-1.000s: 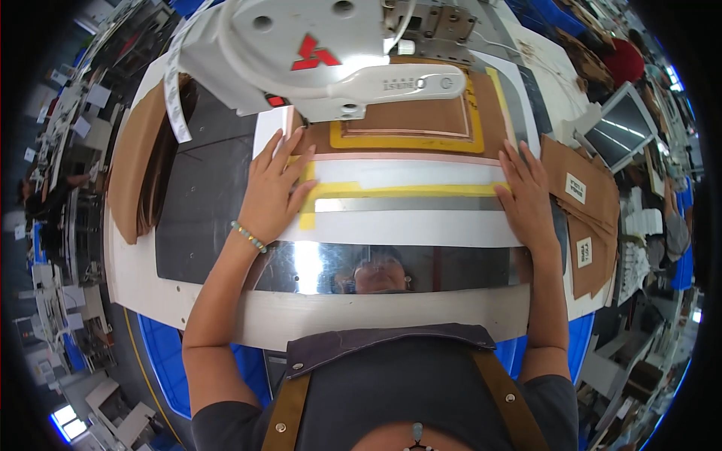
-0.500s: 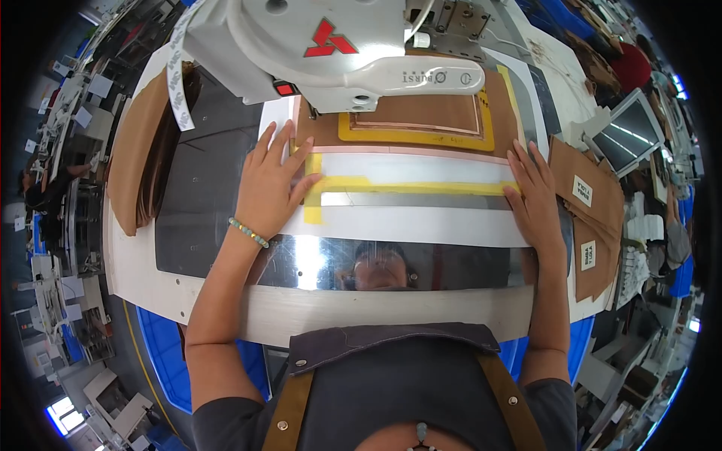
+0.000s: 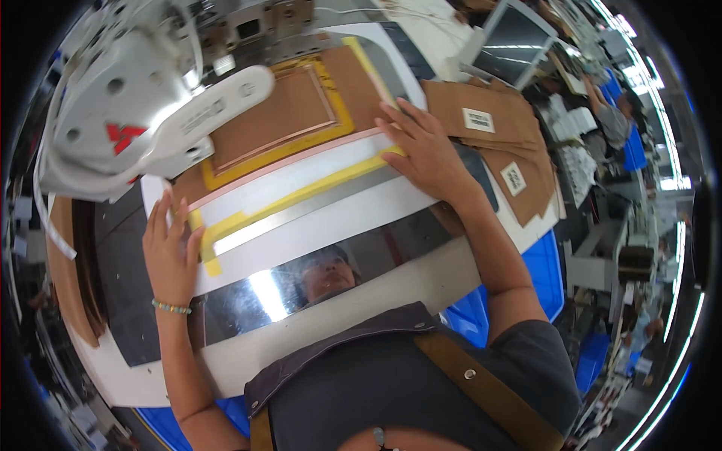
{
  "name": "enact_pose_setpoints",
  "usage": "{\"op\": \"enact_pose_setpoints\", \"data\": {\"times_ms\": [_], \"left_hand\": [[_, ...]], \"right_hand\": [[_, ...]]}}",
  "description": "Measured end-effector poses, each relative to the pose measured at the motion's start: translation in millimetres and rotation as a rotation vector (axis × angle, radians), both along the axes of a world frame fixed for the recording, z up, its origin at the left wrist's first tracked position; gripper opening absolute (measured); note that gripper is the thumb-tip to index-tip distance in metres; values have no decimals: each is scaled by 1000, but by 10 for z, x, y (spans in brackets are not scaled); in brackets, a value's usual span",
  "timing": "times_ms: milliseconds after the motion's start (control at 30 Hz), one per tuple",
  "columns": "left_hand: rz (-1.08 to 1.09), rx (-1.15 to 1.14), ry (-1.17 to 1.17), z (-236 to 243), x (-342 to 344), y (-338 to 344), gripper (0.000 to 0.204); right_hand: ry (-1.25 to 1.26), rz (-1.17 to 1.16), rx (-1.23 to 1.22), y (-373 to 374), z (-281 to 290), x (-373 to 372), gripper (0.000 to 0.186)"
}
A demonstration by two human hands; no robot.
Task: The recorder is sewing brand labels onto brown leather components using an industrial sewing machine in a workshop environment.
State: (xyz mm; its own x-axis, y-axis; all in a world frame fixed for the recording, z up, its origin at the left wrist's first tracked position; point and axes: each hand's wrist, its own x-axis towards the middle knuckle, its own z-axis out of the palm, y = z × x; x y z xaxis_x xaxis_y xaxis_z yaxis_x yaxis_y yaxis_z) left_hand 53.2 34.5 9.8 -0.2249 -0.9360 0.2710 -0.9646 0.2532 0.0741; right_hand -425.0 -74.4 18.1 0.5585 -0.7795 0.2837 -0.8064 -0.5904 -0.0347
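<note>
A brown leather-like panel [image 3: 359, 84] lies on a flat template, with a yellow rectangular frame [image 3: 344, 119] on it. Inside the frame shows a narrower copper-coloured border [image 3: 263, 137]. Along the panel's near edge runs a pink strip [image 3: 301, 157], and nearer to me is a band of yellow tape [image 3: 301, 192]. My left hand [image 3: 169, 252] rests at the template's left end with its fingers apart, beside the tape's end. My right hand [image 3: 432, 156] lies at the right end, fingers stretched over the panel's right edge. Neither hand holds anything.
A white machine head [image 3: 113, 86] with a long pale handle [image 3: 214, 109] overhangs the template's left part. Brown panels with white labels [image 3: 519, 154] lie at right below a screen [image 3: 511, 45]. More brown pieces [image 3: 71, 278] stand at left. A shiny metal plate [image 3: 383, 259] lies nearest me.
The head view has turned, so the table looks tilted and the machine appears farther left. My hands stay at the template's two ends, fingers still apart.
</note>
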Motion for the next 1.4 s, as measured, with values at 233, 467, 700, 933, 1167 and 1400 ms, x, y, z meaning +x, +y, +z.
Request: {"op": "enact_pose_setpoints", "data": {"times_ms": [233, 467, 700, 933, 1167, 1400], "left_hand": [[34, -13, 7, -65, 39, -52, 53], [-3, -26, 30, 27, 2, -47, 54], [22, -16, 203, 200, -39, -125, 49], [-68, -2, 91, 207, -12, -549, 38], [-169, 72, 115, -44, 5, -945, 35], [-314, -98, -284, -372, 439, -1286, 31]], "right_hand": [[-119, -269, -203, -207, 655, -716, 27], [61, -344, 141, -512, 405, -1562, 3], [-528, -42, 321, -794, 919, -729, 13], [-297, 373, 141, -1285, 436, 1441, 23], [-150, 380, 87, -1196, 92, 1735, 30], [-230, 302, 155, -1196, 13, 1795, 32]]}}
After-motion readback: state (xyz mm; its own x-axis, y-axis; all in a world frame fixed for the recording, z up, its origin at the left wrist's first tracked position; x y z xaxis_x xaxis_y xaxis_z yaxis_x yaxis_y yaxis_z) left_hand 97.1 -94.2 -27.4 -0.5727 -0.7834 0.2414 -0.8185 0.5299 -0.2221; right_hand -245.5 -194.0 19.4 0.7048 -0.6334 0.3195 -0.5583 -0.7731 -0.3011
